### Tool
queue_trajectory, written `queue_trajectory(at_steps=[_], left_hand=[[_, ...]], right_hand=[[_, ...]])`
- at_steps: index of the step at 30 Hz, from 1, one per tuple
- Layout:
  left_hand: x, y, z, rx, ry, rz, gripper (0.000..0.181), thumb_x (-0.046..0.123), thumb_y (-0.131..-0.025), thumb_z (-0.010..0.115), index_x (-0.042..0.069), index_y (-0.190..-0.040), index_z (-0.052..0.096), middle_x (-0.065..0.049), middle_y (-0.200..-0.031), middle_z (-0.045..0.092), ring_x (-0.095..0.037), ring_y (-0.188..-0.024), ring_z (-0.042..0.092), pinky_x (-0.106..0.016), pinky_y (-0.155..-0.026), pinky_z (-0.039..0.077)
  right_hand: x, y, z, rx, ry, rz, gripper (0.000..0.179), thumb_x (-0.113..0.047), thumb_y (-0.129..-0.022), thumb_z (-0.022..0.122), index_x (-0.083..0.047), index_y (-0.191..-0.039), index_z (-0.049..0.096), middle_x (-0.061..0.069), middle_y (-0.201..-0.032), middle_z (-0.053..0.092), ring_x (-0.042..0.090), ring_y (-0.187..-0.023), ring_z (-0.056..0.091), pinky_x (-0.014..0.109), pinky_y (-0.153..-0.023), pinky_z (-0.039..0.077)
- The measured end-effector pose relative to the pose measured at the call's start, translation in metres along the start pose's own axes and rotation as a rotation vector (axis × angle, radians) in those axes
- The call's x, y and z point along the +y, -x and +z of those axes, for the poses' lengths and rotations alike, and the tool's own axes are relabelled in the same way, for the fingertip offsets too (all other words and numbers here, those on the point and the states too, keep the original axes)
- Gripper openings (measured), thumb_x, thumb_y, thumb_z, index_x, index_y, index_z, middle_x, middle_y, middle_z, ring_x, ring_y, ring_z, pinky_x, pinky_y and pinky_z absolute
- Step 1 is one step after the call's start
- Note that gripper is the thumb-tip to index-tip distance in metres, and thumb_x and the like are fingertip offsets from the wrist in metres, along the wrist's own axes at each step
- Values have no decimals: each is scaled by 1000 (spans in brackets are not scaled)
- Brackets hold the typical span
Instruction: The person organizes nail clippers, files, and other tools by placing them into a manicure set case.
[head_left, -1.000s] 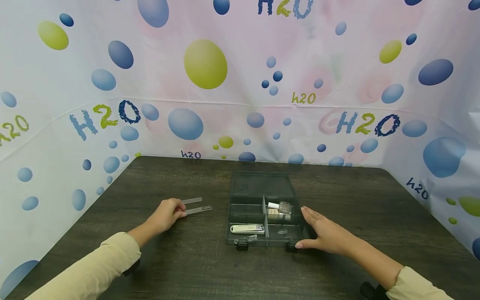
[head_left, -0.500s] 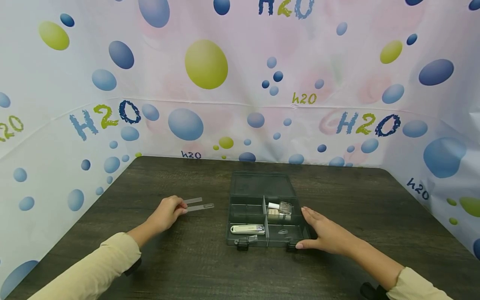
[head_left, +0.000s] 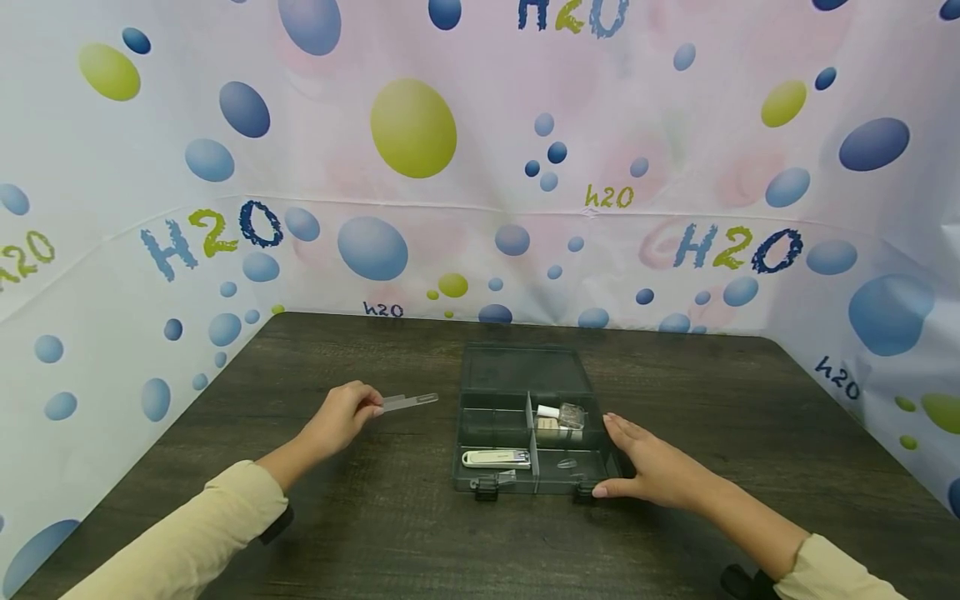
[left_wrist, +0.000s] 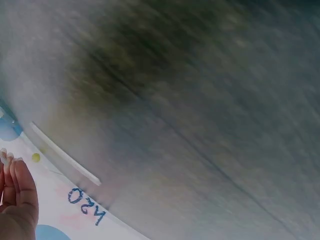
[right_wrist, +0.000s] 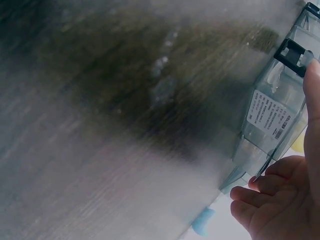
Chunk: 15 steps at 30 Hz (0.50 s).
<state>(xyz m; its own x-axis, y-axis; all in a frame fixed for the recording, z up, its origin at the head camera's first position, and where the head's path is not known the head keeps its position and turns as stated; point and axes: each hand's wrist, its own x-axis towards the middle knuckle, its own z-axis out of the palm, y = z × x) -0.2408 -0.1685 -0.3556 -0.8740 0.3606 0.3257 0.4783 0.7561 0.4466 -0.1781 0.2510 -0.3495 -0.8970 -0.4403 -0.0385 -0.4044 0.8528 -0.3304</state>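
Note:
My left hand (head_left: 342, 419) pinches a thin, translucent flat strip (head_left: 420, 401) with a slot-like mark near its far end. A second pale strip (left_wrist: 65, 152) lies on the table beyond it, mostly overlapped in the head view. A smoky clear divided box (head_left: 495, 486) stands with its lid laid back. My right hand (head_left: 660, 467) rests against the box's right side, fingers straight, with the thumb on the right front latch (right_wrist: 291, 55). In the box's front left compartment lies a nail clipper (head_left: 495, 458). A small white-capped glass bottle (head_left: 572, 416) lies at the back right.
A pale block-like piece (head_left: 548, 423) lies by the bottle, and a small clear oval piece (head_left: 567, 463) in the front right compartment. The dark wooden table (head_left: 360, 533) ends at a patterned curtain (head_left: 465, 200) behind and at both sides.
My left hand has lifted the strip slightly and moved it away from me and to the right, so it now overlaps the other strip. My right hand and the box have stayed put.

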Motion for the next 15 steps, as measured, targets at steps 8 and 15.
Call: queue_trajectory(at_steps=[8,15], left_hand=[[8,-5,7,11,35,9,8,2,-86,61,-4,-90,65,-11,-84,60,-15,-70,56,-27,-59,48],[15,-12,15,27,61,25,7,3,-86,61,-1,-90,66,-10,-85,60,-14,-70,55,-26,-60,48]], right_hand=[[0,0,-1,-16,-10,1,107,-65,-73,61,9,-142,25,30,-147,25,47,-133,28,59,-101,34],[0,-1,-2,-11,9,-12,107,-65,-74,60,10,-142,26,30,-147,26,47,-133,29,59,-101,35]])
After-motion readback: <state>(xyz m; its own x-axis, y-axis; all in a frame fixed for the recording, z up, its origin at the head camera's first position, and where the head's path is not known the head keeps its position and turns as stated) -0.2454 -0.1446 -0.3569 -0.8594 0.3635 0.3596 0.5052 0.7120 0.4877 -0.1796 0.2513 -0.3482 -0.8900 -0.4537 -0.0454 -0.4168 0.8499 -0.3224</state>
